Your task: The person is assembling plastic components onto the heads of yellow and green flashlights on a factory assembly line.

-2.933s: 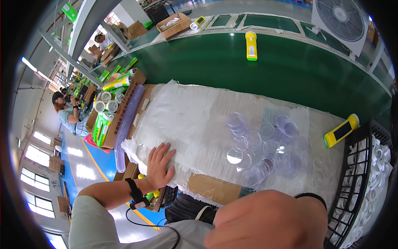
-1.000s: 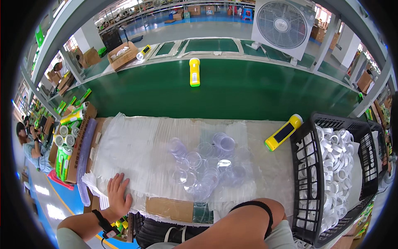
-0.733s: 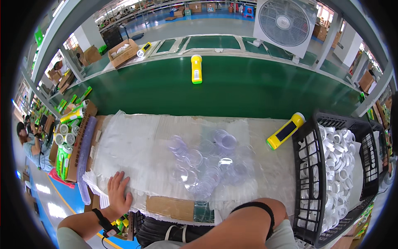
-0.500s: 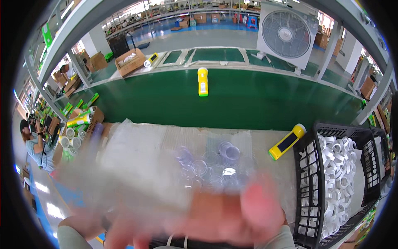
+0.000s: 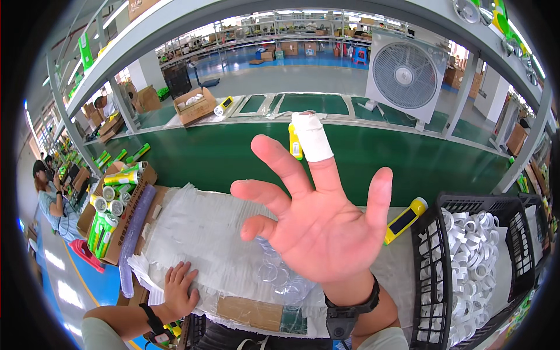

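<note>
My right hand [image 5: 326,233] is raised above the worktable with its palm towards me and fingers spread, holding nothing. White tape [image 5: 314,137] wraps its index finger. My left hand [image 5: 179,290] lies flat, fingers apart, on a white sheet [image 5: 198,233] covering the table. Clear plastic rings or discs [image 5: 269,271] lie in a loose group on that sheet, partly hidden by my right hand. Behind the taped finger, a yellow flashlight [image 5: 294,141] stands mostly covered on the green belt. A second yellow flashlight [image 5: 406,220] with a dark panel rests right of my thumb.
A black crate [image 5: 431,274] full of white plastic rings [image 5: 469,262] stands on the right. At left, a cardboard box [image 5: 149,175] holds several green and yellow flashlights. The green conveyor belt [image 5: 204,160] crosses ahead, with a white box fan [image 5: 403,76] beyond. A person [image 5: 55,201] sits far left.
Both hands were motion-blurred low over the table. Now my right hand is raised with fingers spread and my left has settled flat on the sheet. The view has tilted upward.
</note>
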Demonstrator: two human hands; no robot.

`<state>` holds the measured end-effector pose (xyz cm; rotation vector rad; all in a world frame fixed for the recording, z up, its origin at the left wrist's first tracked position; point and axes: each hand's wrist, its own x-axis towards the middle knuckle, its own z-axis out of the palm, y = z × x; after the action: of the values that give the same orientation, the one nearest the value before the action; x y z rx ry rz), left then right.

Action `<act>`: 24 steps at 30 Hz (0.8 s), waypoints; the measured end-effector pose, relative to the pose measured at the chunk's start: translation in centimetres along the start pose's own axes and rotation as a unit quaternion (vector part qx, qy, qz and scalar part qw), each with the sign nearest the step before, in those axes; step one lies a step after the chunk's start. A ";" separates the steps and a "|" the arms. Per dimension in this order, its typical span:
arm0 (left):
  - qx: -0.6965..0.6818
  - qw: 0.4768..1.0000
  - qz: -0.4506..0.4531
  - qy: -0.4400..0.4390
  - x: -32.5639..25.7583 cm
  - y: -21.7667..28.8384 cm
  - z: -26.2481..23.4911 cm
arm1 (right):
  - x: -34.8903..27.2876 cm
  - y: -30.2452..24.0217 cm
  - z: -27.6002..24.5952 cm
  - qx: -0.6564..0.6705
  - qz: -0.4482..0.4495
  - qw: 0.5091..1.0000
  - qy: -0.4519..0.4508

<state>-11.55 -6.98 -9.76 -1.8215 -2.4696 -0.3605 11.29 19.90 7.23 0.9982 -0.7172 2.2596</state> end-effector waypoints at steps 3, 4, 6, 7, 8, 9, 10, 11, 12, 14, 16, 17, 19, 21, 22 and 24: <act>-0.002 1.000 0.000 0.003 0.0 -0.1 0.1 | 0.0 0.2 -0.3 0.003 0.005 1.000 -0.016; -0.003 1.000 -0.001 0.003 0.0 -0.1 0.1 | 0.0 0.3 -0.5 0.003 0.007 1.000 -0.018; -0.002 1.000 -0.004 0.001 -0.1 0.2 -0.1 | 0.0 0.3 -0.5 0.013 0.005 1.000 -0.025; -0.001 1.000 -0.008 -0.003 -0.1 0.3 -0.2 | -0.1 0.2 -0.4 0.012 0.004 1.000 -0.027; -0.001 1.000 -0.007 -0.003 -0.2 0.3 -0.1 | -0.2 0.3 -0.4 0.014 0.004 1.000 -0.024; -0.004 1.000 -0.003 0.001 -0.2 0.2 0.0 | -0.2 0.3 -0.4 0.016 0.004 1.000 -0.020; -0.007 1.000 0.000 0.004 -0.2 0.1 0.1 | -0.2 0.2 -0.6 0.015 0.004 1.000 -0.020; -0.006 1.000 -0.001 0.003 -0.2 0.0 0.1 | -0.1 0.2 -0.8 0.018 0.003 0.999 -0.042; -0.003 1.000 0.001 0.004 -0.3 0.0 0.1 | -0.1 0.2 -1.0 0.021 0.003 0.998 -0.063; -0.001 1.000 0.006 0.005 -0.3 0.1 0.1 | 0.0 0.3 -0.9 0.016 0.008 0.995 -0.100; -0.007 1.000 0.008 0.004 -0.1 0.2 0.1 | -0.1 0.3 -0.3 0.007 0.014 0.991 -0.135; -0.006 1.000 0.007 0.003 -0.2 0.1 0.1 | -0.2 0.5 -0.1 0.005 0.029 0.989 -0.144; -0.048 0.998 -0.023 -0.012 -0.5 -0.2 0.1 | -0.1 0.9 -0.3 0.004 0.044 0.987 -0.152; -0.040 0.999 -0.009 -0.002 -0.4 -0.6 0.7 | 0.2 0.9 -0.5 -0.005 0.016 0.960 -0.279; -0.030 1.000 0.002 0.008 -0.2 -0.7 0.9 | -0.2 0.6 0.8 0.042 0.025 0.974 -0.220; -0.017 1.000 0.004 0.003 -0.1 -0.2 0.4 | -0.7 0.6 0.3 0.047 0.028 0.980 -0.193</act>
<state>-11.71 -7.06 -10.21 -1.8403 -2.4658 -0.4108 11.49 19.08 6.72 1.5051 -0.8110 2.1858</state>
